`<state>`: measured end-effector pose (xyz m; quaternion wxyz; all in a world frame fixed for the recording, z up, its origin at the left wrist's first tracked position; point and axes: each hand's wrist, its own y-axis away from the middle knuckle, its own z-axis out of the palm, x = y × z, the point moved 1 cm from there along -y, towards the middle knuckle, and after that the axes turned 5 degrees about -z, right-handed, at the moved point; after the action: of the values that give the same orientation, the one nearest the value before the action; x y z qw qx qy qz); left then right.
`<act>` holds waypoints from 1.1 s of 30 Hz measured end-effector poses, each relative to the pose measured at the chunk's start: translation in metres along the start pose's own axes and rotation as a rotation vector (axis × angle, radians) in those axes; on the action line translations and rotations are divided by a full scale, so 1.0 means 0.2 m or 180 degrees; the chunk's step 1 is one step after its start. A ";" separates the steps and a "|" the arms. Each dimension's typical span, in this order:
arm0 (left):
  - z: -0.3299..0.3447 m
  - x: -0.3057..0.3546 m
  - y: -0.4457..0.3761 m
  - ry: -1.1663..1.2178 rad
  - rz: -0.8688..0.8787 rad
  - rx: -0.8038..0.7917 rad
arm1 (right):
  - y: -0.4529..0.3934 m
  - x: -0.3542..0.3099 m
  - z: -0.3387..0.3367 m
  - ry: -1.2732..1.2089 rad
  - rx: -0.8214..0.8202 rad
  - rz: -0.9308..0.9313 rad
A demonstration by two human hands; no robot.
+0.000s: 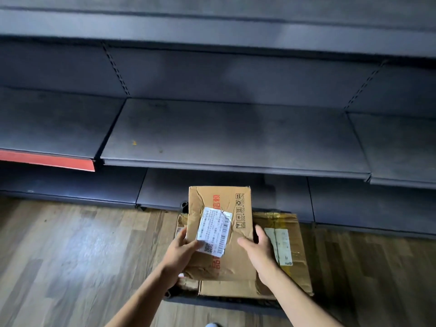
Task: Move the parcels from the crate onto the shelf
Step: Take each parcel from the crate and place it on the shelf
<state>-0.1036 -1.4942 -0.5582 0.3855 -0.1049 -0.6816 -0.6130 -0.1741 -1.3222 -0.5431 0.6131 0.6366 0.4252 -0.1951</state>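
Two hands lift a cardboard box out of the crate.

The left hand (181, 252) and the right hand (257, 250) hold a crumpled brown cardboard box (220, 230) between them, one on each side, with thumbs curled over its top. The box has a white label (213, 231) and red writing. It is up in the air, above the other parcels (286, 246) in the dark crate (224, 302) on the wooden floor (70, 256). The grey shelf (236, 135) is just past the box's far edge.
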 end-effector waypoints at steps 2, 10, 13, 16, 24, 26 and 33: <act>0.01 0.09 0.09 -0.0023 0.0131 0.0007 | 0.07 -0.10 -0.01 -0.0072 0.0053 -0.0142; 0.02 0.50 0.52 -0.0213 0.0734 0.0017 | 0.40 -0.54 -0.08 0.0033 0.0374 -0.0712; 0.02 0.65 0.69 -0.0216 0.0987 -0.0021 | 0.53 -0.70 -0.12 0.0010 0.0370 -0.0962; 0.02 0.78 0.84 -0.0204 0.1226 -0.0011 | 0.64 -0.87 -0.14 -0.0043 0.0293 -0.1191; 0.03 1.13 1.24 -0.0299 0.1884 0.0131 | 0.91 -1.24 -0.21 -0.0221 0.0209 -0.1857; 0.03 1.21 1.34 -0.0372 0.2091 0.0178 | 0.98 -1.33 -0.23 -0.0187 0.0132 -0.2065; 0.04 1.50 1.62 -0.0275 0.2701 0.0136 | 1.21 -1.69 -0.34 -0.0159 0.0118 -0.2915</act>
<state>-0.1115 -1.5118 -0.1168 0.5768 -0.3936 -0.6061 -0.3808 -0.1938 -1.3334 -0.1234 0.4623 0.3891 0.6442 -0.4688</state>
